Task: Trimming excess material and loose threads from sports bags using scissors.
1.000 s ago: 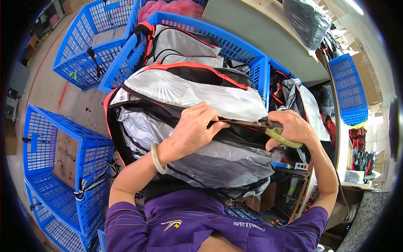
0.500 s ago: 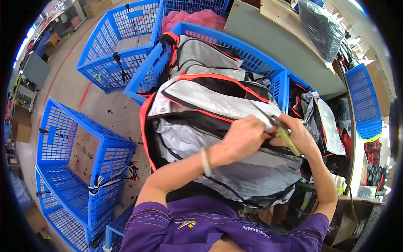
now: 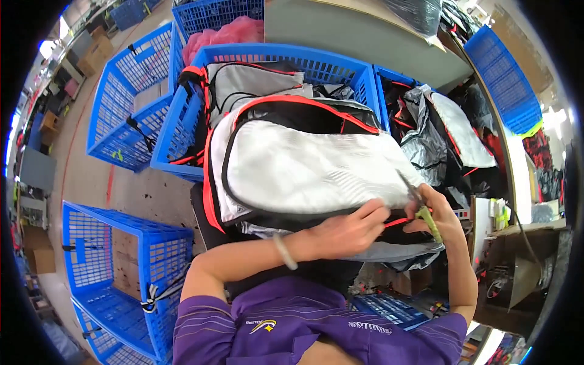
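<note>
A large bag (image 3: 304,164) with a silver-white panel, black edging and red-orange piping lies in front of me, its near part over my lap. My right hand (image 3: 447,222) is at the bag's right side, closed round small scissors (image 3: 429,224) whose handles are wrapped in yellow-green. The dark blades point up and left across the white panel. My left hand (image 3: 353,232) is over the panel's near edge, left of the scissors. Its fingers are curled together and slightly blurred, and what they pinch, if anything, cannot be made out.
Behind the bag stands a blue plastic crate (image 3: 261,50) with more silver and black bags. A second filled crate (image 3: 380,76) is to its right. Other blue crates (image 3: 143,243) stand on the floor at left. A grey panel (image 3: 340,36) rises at the back.
The white panel now lies spread over the bag, covering the grey lining seen before. Both hands have come nearer to me, and the right hand with the scissors has shifted right. The view has turned slightly.
</note>
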`<state>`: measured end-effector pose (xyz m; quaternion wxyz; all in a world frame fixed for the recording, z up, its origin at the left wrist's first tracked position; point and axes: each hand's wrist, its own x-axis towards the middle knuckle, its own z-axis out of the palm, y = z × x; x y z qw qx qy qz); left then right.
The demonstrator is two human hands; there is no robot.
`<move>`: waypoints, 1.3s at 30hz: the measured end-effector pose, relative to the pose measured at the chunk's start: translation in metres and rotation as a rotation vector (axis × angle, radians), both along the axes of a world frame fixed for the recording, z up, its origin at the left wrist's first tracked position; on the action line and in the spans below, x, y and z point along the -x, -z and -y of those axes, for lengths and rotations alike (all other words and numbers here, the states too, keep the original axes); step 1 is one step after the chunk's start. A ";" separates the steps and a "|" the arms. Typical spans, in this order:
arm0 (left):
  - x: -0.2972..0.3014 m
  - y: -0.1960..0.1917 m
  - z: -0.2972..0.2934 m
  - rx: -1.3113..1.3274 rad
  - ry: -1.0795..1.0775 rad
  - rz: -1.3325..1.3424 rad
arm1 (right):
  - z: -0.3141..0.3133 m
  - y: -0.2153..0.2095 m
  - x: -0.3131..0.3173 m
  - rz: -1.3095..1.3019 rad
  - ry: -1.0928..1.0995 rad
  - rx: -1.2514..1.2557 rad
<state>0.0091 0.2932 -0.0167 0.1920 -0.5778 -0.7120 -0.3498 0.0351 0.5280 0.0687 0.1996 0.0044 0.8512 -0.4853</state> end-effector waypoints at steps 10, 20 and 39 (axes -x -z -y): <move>-0.058 0.019 0.099 0.034 -0.284 -0.006 | 0.017 0.008 0.008 -0.102 -0.298 -0.149; -0.086 -0.032 0.110 0.196 -0.117 0.132 | 0.017 0.032 -0.013 0.349 -0.029 0.264; -0.100 -0.038 0.166 0.074 -0.409 0.585 | 0.170 0.158 0.028 0.189 -0.397 0.470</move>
